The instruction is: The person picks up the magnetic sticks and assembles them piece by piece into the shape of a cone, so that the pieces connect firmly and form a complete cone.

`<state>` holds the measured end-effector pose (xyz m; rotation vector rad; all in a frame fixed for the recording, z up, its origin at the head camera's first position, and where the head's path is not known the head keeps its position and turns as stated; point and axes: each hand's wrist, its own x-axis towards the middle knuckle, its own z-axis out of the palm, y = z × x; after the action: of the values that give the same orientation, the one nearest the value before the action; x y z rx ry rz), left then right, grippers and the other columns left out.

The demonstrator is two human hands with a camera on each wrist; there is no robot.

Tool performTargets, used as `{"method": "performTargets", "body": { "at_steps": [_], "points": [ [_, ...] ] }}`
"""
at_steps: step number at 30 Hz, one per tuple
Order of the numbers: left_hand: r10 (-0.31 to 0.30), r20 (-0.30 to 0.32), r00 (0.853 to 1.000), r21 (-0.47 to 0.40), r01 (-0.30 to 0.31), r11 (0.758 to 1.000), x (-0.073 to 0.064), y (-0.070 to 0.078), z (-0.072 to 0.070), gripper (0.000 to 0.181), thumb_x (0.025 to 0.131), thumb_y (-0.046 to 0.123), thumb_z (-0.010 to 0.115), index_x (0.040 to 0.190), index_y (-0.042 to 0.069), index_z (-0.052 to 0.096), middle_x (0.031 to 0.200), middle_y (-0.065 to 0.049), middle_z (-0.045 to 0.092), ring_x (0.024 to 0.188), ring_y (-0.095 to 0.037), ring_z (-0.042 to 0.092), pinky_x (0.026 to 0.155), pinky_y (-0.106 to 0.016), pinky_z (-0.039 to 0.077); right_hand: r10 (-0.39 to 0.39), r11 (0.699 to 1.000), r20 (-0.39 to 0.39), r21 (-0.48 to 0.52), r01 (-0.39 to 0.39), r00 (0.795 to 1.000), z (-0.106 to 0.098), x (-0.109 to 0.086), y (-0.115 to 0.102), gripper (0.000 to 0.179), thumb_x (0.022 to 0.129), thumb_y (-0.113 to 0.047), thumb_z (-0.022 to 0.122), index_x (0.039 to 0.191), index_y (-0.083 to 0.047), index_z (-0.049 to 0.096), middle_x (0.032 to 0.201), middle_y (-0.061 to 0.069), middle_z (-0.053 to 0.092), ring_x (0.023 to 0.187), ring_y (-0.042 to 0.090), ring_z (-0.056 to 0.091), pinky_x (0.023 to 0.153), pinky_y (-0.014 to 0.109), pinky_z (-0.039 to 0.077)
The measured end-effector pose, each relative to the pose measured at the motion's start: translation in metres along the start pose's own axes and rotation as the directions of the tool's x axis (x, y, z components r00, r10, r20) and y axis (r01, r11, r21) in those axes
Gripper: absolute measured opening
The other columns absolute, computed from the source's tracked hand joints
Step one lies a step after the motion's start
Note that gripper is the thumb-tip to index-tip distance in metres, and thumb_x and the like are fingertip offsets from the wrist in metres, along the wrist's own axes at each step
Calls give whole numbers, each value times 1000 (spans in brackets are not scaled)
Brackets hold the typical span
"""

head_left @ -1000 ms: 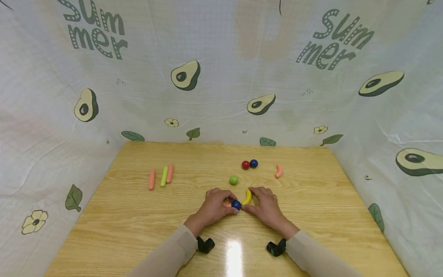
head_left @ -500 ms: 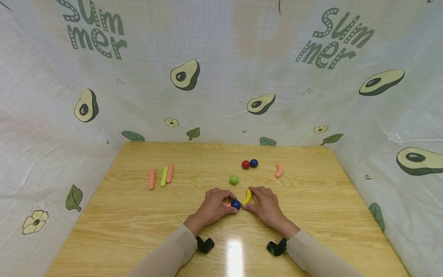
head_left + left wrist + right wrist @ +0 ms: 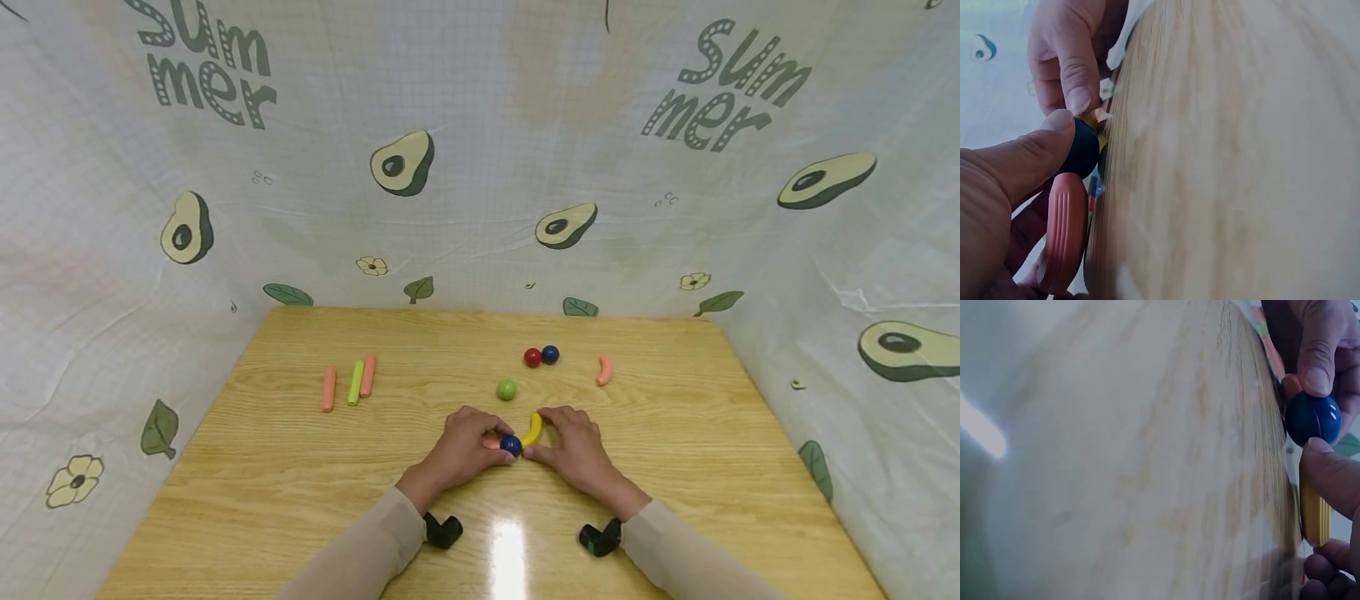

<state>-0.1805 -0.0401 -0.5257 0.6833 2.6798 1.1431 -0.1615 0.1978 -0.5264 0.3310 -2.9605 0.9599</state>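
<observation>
A dark blue ball (image 3: 511, 446) is pinched between the thumb and fingers of my left hand (image 3: 467, 446). Behind the ball, inside the curl of that hand, lies a ridged pink curved piece (image 3: 1065, 231), its end right at the ball. My right hand (image 3: 577, 447) holds a yellow banana-shaped piece (image 3: 533, 429), thumb at its near end and fingertips at the far end. In the right wrist view the yellow piece (image 3: 1315, 512) reaches up to the blue ball (image 3: 1313, 419), and the right thumb tip is right at the ball. Both hands are low over the wooden table (image 3: 637, 467).
Ahead of the hands sits a green ball (image 3: 506, 389). Farther back a red ball (image 3: 532, 357) and another blue ball (image 3: 551, 354) lie side by side. A pink curved piece (image 3: 604, 370) is at right. Two pink sticks (image 3: 329, 389) and a lime stick (image 3: 356, 383) lie at left.
The yellow piece has shifted slightly left and its near end now meets the blue ball, where a small gap showed half a second ago. The hands are otherwise nearly still.
</observation>
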Motion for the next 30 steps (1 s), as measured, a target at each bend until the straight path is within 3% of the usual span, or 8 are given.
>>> {"method": "performTargets", "body": {
  "at_steps": [15, 21, 27, 30],
  "points": [
    [24, -3, 1000, 2, -24, 1000, -2, -2, -3, 32, 89, 41, 86, 117, 27, 79, 116, 12, 75, 120, -16, 52, 109, -47, 37, -14, 1000, 4, 10, 14, 1000, 0, 0, 1, 63, 89, -46, 85, 141, -16, 67, 128, 4, 67, 119, 27, 54, 95, 47, 35],
    [14, 34, 999, -38, -12, 999, -6, -10, -11, 44, 90, 38, 86, 129, 24, 75, 124, 10, 70, 123, -15, 50, 108, -43, 45, 7, 1000, 26, 4, -7, 1000, 1, 1, 0, 63, 89, -47, 84, 142, -17, 66, 128, 4, 65, 120, 27, 54, 97, 49, 35],
    [81, 30, 996, 3, -81, 997, -5, -15, -21, 15, 90, 25, 86, 104, 25, 79, 109, 12, 73, 119, -15, 54, 103, -39, 49, 13, 1000, 25, 8, -13, 1000, -1, 0, -2, 63, 89, -46, 84, 142, -17, 67, 127, 3, 65, 119, 27, 53, 96, 47, 35],
    [92, 24, 995, 16, -93, 996, -5, -16, -21, 9, 91, 25, 86, 98, 28, 79, 104, 15, 73, 116, -14, 54, 100, -38, 49, 13, 1000, 22, 12, -13, 1000, -1, 0, -2, 63, 89, -47, 83, 142, -17, 67, 126, 2, 65, 118, 26, 53, 94, 46, 34]
  ]
}}
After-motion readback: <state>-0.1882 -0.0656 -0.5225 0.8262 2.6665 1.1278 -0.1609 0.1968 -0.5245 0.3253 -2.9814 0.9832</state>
